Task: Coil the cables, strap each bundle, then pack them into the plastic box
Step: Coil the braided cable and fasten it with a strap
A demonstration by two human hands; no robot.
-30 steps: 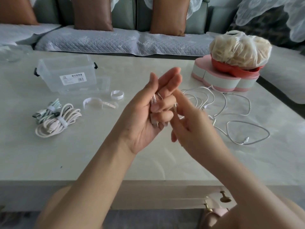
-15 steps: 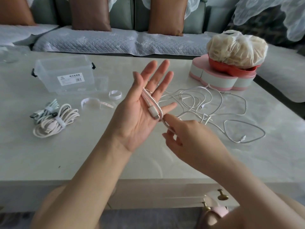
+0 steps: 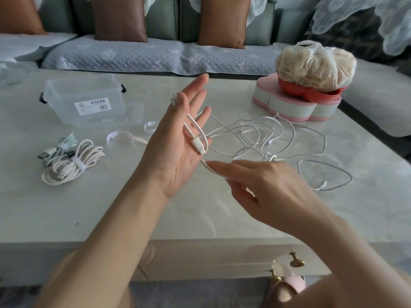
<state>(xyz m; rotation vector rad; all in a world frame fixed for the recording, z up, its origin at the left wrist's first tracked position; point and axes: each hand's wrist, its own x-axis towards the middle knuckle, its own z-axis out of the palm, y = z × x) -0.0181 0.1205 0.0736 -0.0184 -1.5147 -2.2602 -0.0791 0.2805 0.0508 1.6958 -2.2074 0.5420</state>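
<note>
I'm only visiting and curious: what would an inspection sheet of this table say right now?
Surface: pale table, glossy.
Job's things: clear plastic box at far left; two strapped bundles beside it; loose straps unused.
Clutter: pink heart-shaped container carrying a bag of food.
Hands: left hand open, palm up; right hand pinches the braided cable.
Cables: braided cable draped over the left fingers; white cables tangled, uncoiled.
Surroundings: sofa with brown cushions behind.
</note>
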